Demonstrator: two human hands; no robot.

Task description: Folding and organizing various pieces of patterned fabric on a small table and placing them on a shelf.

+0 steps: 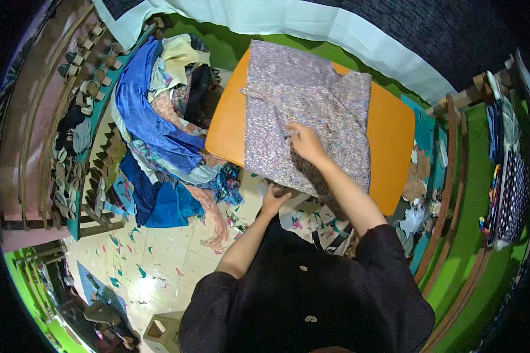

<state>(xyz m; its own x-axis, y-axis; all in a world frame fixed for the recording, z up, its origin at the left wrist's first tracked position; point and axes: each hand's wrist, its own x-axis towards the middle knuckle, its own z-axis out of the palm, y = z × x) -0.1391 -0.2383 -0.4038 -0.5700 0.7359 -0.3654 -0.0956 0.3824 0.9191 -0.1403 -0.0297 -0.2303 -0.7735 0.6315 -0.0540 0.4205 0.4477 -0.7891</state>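
Note:
A shiny, mottled silver-purple fabric [312,100] lies over an orange table [390,141], with creases and a folded corner at its far right. My right hand [305,142] rests over the fabric's middle, its fingers closed in a pinch. A small dark spot shows at its fingertips, too small to name. At the fabric's near edge, my left hand [274,201] has its fingers curled at the cloth's border, which hangs past the table's front. Part of these fingers is hidden.
Left of the table is a heap of clothes [159,117] in blue, cream and peach. Wooden racks with shoe-shaped blocks [82,97] stand at far left. Coloured scraps [141,270] litter the tiled floor. Garments [508,188] hang at the right, and a white cloth [312,20] edges the back.

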